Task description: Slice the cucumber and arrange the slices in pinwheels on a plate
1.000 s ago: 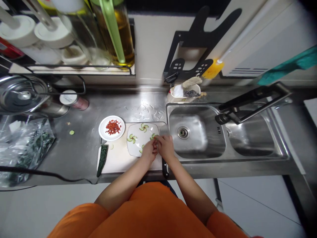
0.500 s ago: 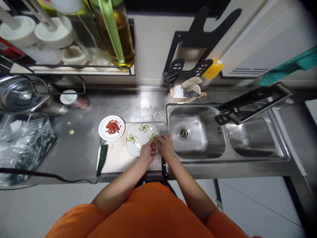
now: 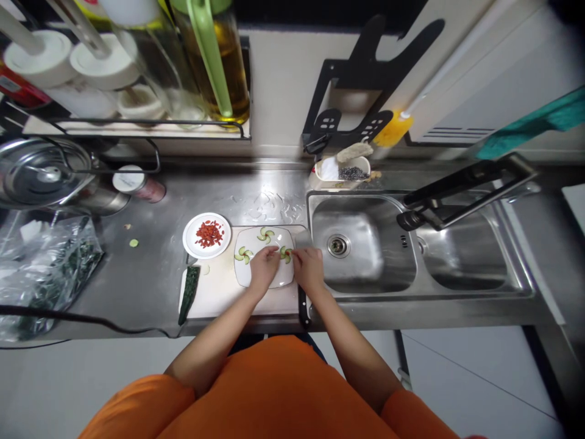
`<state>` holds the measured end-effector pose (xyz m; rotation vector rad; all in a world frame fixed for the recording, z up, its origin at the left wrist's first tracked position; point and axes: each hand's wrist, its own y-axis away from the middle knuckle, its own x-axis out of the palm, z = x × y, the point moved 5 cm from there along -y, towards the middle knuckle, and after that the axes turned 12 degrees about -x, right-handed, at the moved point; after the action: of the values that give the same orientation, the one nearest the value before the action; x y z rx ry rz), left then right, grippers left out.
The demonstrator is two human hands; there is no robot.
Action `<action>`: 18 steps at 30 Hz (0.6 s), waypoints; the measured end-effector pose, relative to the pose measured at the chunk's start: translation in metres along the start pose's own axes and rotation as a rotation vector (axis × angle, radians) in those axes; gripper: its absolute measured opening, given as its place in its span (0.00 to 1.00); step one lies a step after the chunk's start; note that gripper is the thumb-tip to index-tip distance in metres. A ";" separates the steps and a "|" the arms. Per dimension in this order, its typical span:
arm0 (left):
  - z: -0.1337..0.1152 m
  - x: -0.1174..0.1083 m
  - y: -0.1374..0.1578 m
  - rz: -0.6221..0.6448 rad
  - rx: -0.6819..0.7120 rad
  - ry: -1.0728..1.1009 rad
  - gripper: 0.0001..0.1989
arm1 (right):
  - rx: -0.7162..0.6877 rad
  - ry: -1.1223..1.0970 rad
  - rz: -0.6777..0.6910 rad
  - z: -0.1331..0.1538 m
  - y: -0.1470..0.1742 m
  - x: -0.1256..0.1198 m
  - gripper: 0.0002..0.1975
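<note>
My left hand [image 3: 265,268] is over the square white plate [image 3: 242,278], its fingers curled and drawn together; whatever they hold is too small to make out. On the plate's right side, my right hand [image 3: 309,269] pinches at the edge of a pinwheel of cucumber slices [image 3: 286,255] with a red centre. Two more cucumber pinwheels, one at the back [image 3: 265,235] and one at the left [image 3: 243,255], lie on the plate. Below it is a white cutting board [image 3: 219,302]. A round white dish [image 3: 187,236] holds red goji berries [image 3: 209,234].
A cut cucumber [image 3: 189,295] lies along the board's left edge. The knife's black handle [image 3: 304,308] points toward my body on the right. Beyond it is a steel double sink [image 3: 361,244] with a black faucet [image 3: 457,189]. A plastic bag of greens [image 3: 59,274] sits far left.
My left hand has moved left and slightly back, away from my right hand, uncovering the right-hand cucumber pinwheel. My right hand has shifted slightly right and stays at the plate's edge.
</note>
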<state>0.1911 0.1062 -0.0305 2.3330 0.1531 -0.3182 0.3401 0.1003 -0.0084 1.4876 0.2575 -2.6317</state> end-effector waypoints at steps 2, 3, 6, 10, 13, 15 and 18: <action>-0.005 -0.003 -0.002 -0.058 0.145 -0.117 0.09 | 0.019 0.035 0.021 -0.002 -0.002 0.001 0.11; -0.007 -0.004 -0.003 -0.079 0.216 -0.161 0.08 | 0.029 0.052 0.037 -0.003 -0.004 0.002 0.10; -0.009 -0.002 0.000 -0.071 0.367 -0.262 0.08 | 0.055 0.098 0.089 -0.001 -0.009 0.004 0.10; -0.006 0.002 0.003 -0.067 0.457 -0.378 0.10 | 0.104 0.161 0.170 0.005 -0.018 0.004 0.12; -0.005 0.002 0.004 -0.098 0.503 -0.436 0.10 | 0.158 0.199 0.225 0.009 -0.023 0.002 0.12; -0.005 0.001 0.005 -0.120 0.524 -0.449 0.09 | 0.170 0.210 0.258 0.011 -0.025 0.001 0.13; -0.006 -0.001 0.005 -0.140 0.547 -0.445 0.09 | 0.173 0.218 0.300 0.012 -0.027 0.002 0.13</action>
<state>0.1926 0.1073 -0.0231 2.7128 0.0065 -1.0479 0.3246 0.1244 -0.0018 1.7155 -0.1700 -2.3072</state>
